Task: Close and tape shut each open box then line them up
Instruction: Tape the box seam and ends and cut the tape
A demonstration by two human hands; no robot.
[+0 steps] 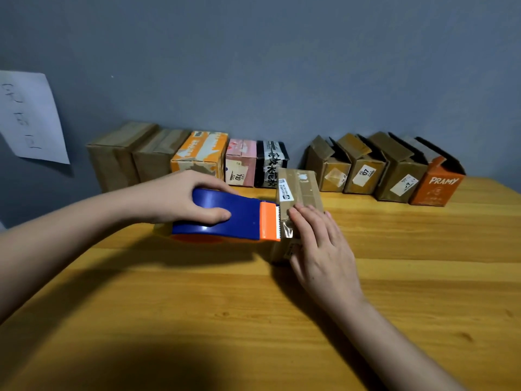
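Ten boxes: five closed, four open along the desk's [423, 277] far edge — one brown, taped box [300, 190] mid-desk under the flat-fingered right hand [321, 246]; left hand [180, 196] grips the blue-and-orange tape dispenser [225, 218].

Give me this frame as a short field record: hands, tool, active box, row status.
left hand: grips tape dispenser
right hand: fingers flat, pressing tape onto brown box
closed boxes: five in a row by the wall, left
open boxes: four by the wall, right, including orange box
surface: wooden table
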